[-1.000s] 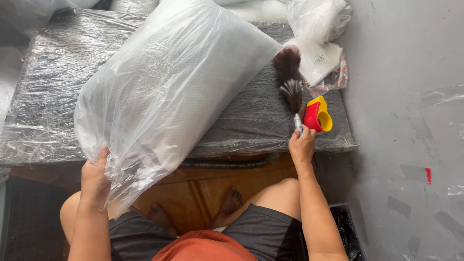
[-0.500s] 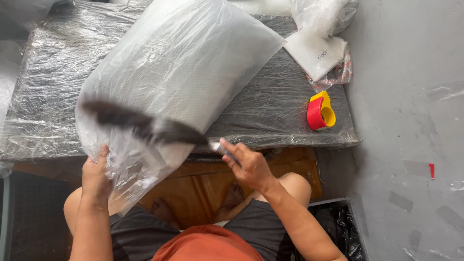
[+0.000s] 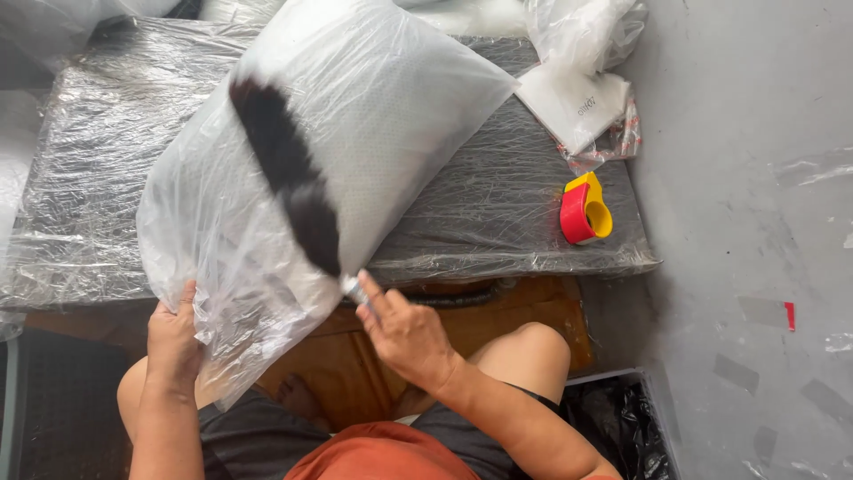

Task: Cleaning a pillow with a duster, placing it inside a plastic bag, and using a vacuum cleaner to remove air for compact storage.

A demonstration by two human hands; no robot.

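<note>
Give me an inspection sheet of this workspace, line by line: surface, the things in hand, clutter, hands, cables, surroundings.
Surface: low dark platform wrapped in clear plastic film, creased.
Things in hand: big white pillow in a clear plastic bag, lying slantwise on the platform; dark hair bundle laid across it.
Clutter: red and yellow tape dispenser near the platform's right edge; flat white packet and crumpled clear bags at the far right corner.
Hands: left hand grips the bag's lower corner; right hand holds the hair bundle by its bound end.
Cables: nothing seen.
Surroundings: grey floor with tape scraps; black bag by the person's knee.
</note>
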